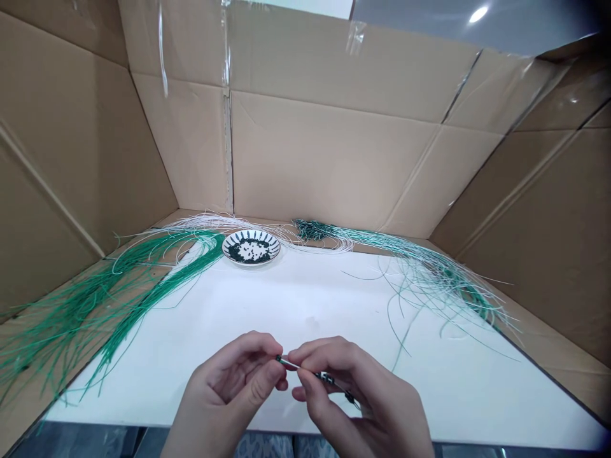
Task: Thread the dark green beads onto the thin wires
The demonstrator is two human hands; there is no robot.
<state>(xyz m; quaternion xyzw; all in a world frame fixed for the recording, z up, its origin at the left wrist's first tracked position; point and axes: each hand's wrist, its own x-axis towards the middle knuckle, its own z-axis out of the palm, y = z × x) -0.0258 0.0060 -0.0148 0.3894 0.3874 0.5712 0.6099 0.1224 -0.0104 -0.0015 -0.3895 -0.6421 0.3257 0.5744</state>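
Observation:
My left hand (238, 388) is closed in a pinch, thumb and forefinger on the tip of a thin white strand (289, 364), where a tiny dark green piece shows. My right hand (356, 388) pinches the same strand a little further along. Several small dark pieces (325, 378), like short beads or tubes, sit on the strand below the right fingers, and a thin dark looped end hangs by the palm. The fingers hide part of the strand. Both hands are above the front of the white board (305, 305).
A striped shallow dish (251, 248) with small dark bits stands at the back. Long green strands (138, 299) spread over the left side, beside white strands (210, 221). A bundle of green-and-white strands (396, 240) with dark ends lies back right. Cardboard walls (324, 159) enclose the board.

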